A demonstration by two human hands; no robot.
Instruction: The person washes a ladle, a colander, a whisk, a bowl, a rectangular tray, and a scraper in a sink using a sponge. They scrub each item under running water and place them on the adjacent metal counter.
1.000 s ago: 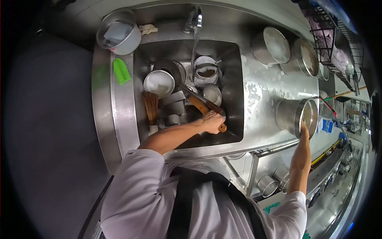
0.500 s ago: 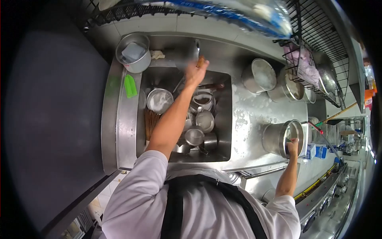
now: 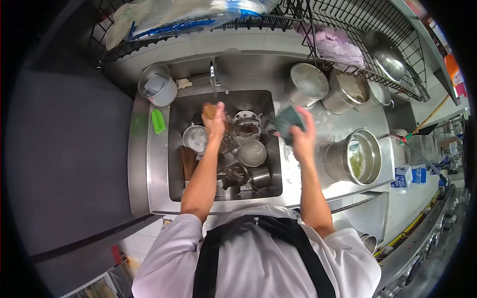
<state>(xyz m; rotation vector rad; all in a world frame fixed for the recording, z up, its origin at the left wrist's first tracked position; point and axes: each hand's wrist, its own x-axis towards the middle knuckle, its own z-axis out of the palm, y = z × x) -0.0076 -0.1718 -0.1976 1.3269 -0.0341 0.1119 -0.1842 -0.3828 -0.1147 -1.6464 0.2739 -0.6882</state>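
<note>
Over the sink (image 3: pixel 275 107), two hands, two holds: one wooden-handled tool (image 3: pixel 209 110), one dark green pad (image 3: pixel 287 125).

At the rear left of the basin, left hand (image 3: pixel 215 121) closed round the tool's brown handle, held above the dishes; far end hidden or blurred. Over the basin's right edge, right hand (image 3: pixel 304 133) part open, pad between thumb and fingers, in the air. Pad blurred; its exact form not readable.

In the sink: one bowl (image 3: pixel 195 138) on the left, one stiff brown-bristled brush (image 3: pixel 189 162) just in front of it; right of centre, one vessel with dark contents (image 3: pixel 247 127) and one round metal bowl (image 3: pixel 252 153) nearer the person. More metalware at the front, overlapping, no sure count.

Round the rim: one faucet (image 3: pixel 213 74) behind; on the left, one pale pot (image 3: pixel 166 94) with a grey-white item inside, one small crumpled cloth (image 3: pixel 184 83), one bright green scoop (image 3: pixel 158 121).

Right counter (image 3: pixel 313 171): four metal pots. Three in the rear row (image 3: pixel 303 97), one large pot (image 3: pixel 338 161) at the front, greenish contents.

Above, wire racks (image 3: pixel 305 30) with one lilac cloth (image 3: pixel 338 48) and one pan (image 3: pixel 385 55).
</note>
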